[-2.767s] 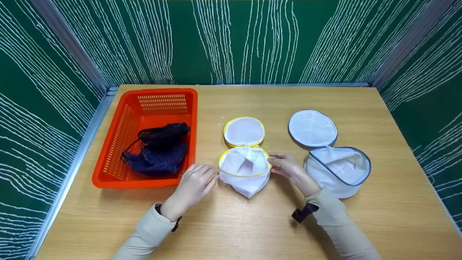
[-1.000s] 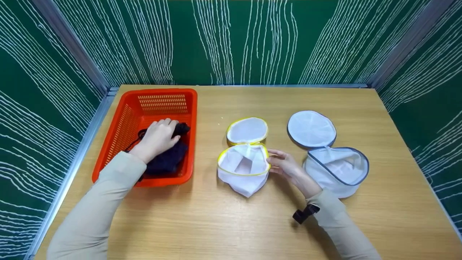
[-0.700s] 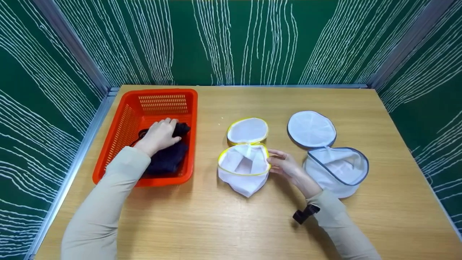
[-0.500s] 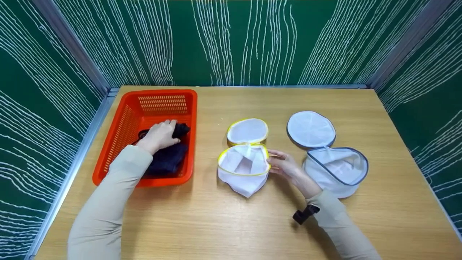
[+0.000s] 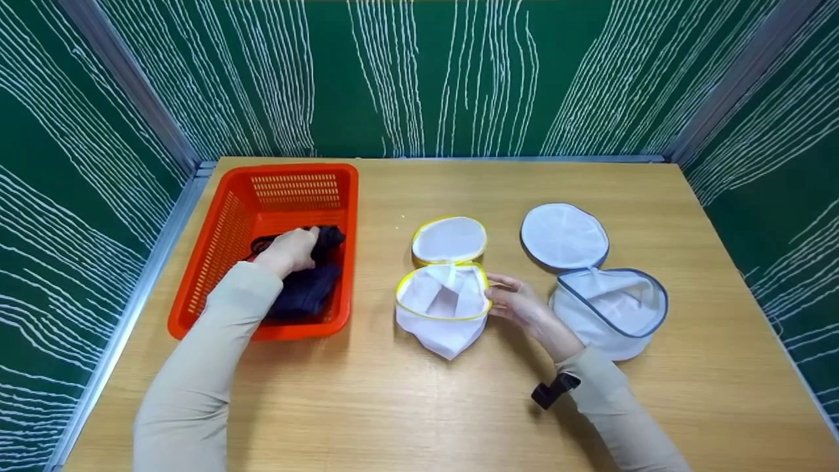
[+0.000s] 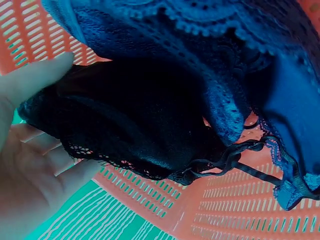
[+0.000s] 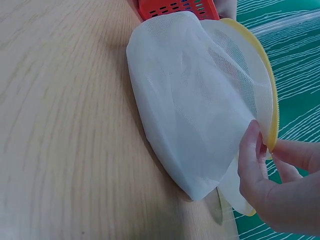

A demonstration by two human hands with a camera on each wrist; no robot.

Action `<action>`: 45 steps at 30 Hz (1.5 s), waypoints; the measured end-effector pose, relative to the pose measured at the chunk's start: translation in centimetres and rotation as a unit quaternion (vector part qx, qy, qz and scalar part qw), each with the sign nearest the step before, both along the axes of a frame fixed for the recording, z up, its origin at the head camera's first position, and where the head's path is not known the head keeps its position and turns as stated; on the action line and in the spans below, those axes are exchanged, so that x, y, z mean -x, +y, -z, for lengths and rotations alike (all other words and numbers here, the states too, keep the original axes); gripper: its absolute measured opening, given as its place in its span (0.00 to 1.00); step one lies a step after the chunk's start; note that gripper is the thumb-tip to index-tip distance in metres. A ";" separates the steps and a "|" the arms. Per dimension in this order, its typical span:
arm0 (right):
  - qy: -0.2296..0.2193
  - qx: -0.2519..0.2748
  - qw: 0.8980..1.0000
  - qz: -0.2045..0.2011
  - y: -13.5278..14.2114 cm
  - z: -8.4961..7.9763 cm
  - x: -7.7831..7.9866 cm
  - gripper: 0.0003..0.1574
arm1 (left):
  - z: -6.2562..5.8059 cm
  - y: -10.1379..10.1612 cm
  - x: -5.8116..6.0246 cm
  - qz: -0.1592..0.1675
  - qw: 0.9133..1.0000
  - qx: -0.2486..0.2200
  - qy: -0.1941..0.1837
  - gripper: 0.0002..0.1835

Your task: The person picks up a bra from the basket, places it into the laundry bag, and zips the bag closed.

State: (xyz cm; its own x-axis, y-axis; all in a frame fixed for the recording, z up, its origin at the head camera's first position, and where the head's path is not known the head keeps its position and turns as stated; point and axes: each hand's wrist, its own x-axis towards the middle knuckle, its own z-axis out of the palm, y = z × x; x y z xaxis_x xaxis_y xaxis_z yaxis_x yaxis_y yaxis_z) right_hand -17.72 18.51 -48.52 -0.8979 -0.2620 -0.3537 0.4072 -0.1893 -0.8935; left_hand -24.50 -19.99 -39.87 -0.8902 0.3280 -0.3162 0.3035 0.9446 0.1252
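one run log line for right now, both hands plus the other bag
left hand: grips black lace-trimmed garment in orange basket | right hand: pinches yellow-zippered mesh bag at rim | grey-zippered mesh bag: open on table

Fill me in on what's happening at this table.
A person's left hand is down in the red basket, gripping a black lace-edged garment beside a navy one. Their right hand pinches the edge of a yellow-rimmed white mesh bag, open with its lid laid back. A gray-rimmed mesh bag also lies open, to the right. The black garment is not yet out of the basket.
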 end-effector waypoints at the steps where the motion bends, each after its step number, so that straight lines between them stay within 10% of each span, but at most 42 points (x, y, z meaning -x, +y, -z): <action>1: -0.001 0.000 1.000 0.001 0.0 0.0 0.0 0.25 | 0.0 0.0 0.0 0.001 1.000 0.004 -0.004 0.31; 9: -0.008 0.013 1.000 0.006 0.1 -0.1 -0.1 0.18 | 0.3 0.0 -0.1 0.026 0.999 0.017 0.042 0.04; 31: -0.010 0.001 1.000 0.000 0.1 -0.2 0.0 0.29 | -2.1 -1.4 -0.2 -0.023 0.993 -0.056 0.104 0.05; 45: -0.012 0.006 1.000 0.006 0.1 -0.2 0.0 0.28 | -3.7 -2.3 -0.7 -0.060 0.974 -0.133 0.176 0.05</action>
State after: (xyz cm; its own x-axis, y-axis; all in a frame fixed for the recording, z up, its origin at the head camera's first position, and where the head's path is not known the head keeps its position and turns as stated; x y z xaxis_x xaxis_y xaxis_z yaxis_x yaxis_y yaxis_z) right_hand -17.77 18.60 -48.36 -0.8924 -0.2561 -0.3715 0.4256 -0.2044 -0.8815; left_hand -23.77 -22.26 -36.21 -0.9648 0.2441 0.0977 0.2620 0.9242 0.2780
